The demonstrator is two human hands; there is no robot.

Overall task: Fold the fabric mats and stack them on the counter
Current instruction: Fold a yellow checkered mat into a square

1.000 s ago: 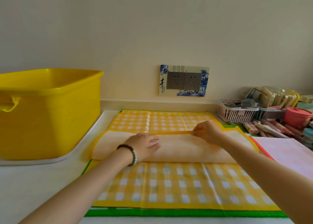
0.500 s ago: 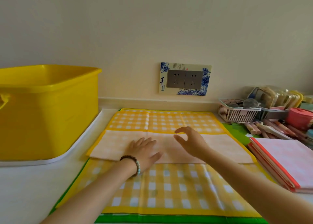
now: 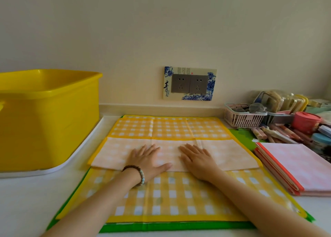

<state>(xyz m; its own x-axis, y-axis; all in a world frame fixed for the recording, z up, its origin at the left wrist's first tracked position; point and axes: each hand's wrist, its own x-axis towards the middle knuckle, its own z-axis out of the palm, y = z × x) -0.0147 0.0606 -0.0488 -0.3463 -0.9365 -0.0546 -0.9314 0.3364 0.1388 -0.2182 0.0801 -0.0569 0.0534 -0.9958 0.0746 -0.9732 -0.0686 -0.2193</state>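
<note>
A yellow checked fabric mat (image 3: 170,197) lies spread on the white counter (image 3: 26,201). A pale band of it (image 3: 229,154), underside up, is folded across its middle. My left hand (image 3: 146,160), with a bead bracelet at the wrist, presses flat on that band. Beside it my right hand (image 3: 198,160) presses flat on the same band, fingers straight. A green mat (image 3: 179,227) lies under the yellow one, only its edges showing. A folded pink mat with red trim (image 3: 300,168) rests at the right.
A large yellow plastic tub (image 3: 48,118) stands at the left on a white tray (image 3: 78,153). At the back right are a pink basket (image 3: 243,116), a red lidded pot (image 3: 305,122), pens and jars. A wall socket (image 3: 189,83) is behind.
My right hand let go of the folded edge it pinched, hovered, then came down flat on the band. The fold now lies flat. My left hand stayed pressing.
</note>
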